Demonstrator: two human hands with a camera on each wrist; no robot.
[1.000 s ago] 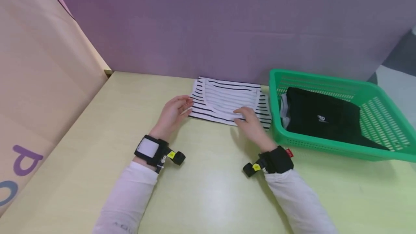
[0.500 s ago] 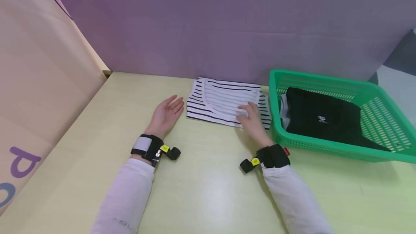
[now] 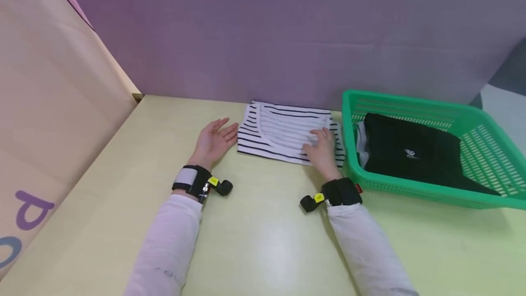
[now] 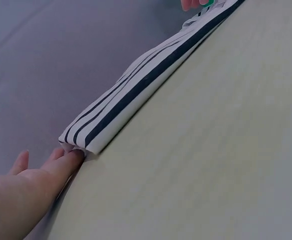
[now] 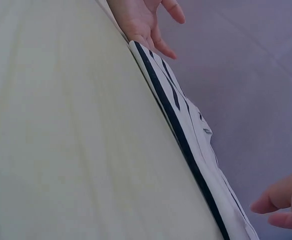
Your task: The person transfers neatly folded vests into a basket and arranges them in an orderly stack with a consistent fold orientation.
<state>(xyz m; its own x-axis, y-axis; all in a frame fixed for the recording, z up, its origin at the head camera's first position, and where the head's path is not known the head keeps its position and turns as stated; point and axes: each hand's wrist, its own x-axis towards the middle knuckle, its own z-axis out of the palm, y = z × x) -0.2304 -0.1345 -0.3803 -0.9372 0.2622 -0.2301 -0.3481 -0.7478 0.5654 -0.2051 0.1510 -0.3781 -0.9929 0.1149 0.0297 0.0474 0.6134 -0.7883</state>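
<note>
A folded white garment with dark stripes [image 3: 283, 124], probably a striped shirt, lies flat by the back of the table. At its left edge my left hand [image 3: 210, 144] lies palm up with fingers extended. In the left wrist view, the fingertips of that left hand [image 4: 40, 182] meet the fold's corner and look partly tucked under it. Over the garment's right part is my right hand [image 3: 322, 153], fingers loosely bent and thumb apart, pinching nothing. The right wrist view shows the right fingers [image 5: 281, 200] a little away from the striped cloth [image 5: 186, 135].
A green plastic basket [image 3: 411, 191] stands right beside the garment, with folded black clothing [image 3: 411, 150] and something grey inside. A purple-grey panel [image 3: 263, 35] rises behind the table [image 3: 263, 241]. A beige panel [image 3: 61, 81] borders the left side.
My left hand has turned from bent fingers at the garment's left edge to palm up, drawing back slightly and returning to the edge. My right hand has shifted a little right and away from me.
</note>
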